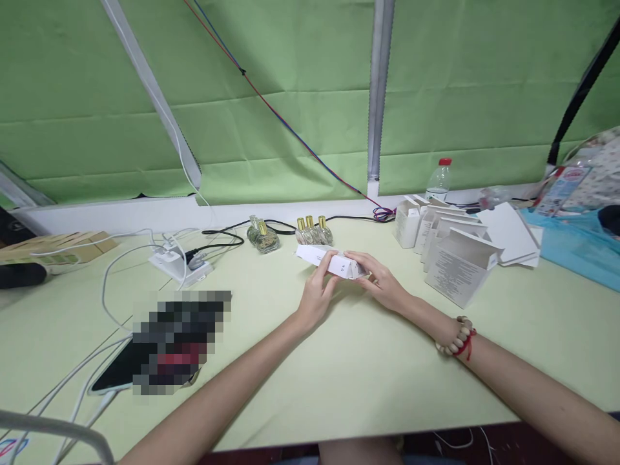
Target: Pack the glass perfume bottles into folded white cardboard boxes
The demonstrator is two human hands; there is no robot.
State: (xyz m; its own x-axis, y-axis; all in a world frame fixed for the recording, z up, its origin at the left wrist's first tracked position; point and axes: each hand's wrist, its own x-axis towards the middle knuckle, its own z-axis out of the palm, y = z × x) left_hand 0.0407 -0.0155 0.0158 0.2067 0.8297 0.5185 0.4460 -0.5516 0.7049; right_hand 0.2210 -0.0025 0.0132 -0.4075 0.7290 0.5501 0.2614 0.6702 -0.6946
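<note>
A small white printed carton (317, 255) is held above the middle of the table between both hands, tilted on its side. My left hand (317, 294) grips its near left part, with thumb and fingers closed on it. On the carton's right end, my right hand (382, 281) pinches near the end flaps; their exact fold is partly hidden by the fingers. Just behind the carton stand several small glass bottles with gold caps (312, 231). Two more such bottles (264, 237) are farther left. To the right, several white cartons (458, 268) stand in a row with open tops.
Flat white cardboard pieces (508, 236) lie behind the cartons, near a red-capped water bottle (439, 181). A blue plastic bag (576, 248) is at far right. On the left are a tablet (121, 365), a power strip (177, 265), loose cables and a yellowish box (62, 247).
</note>
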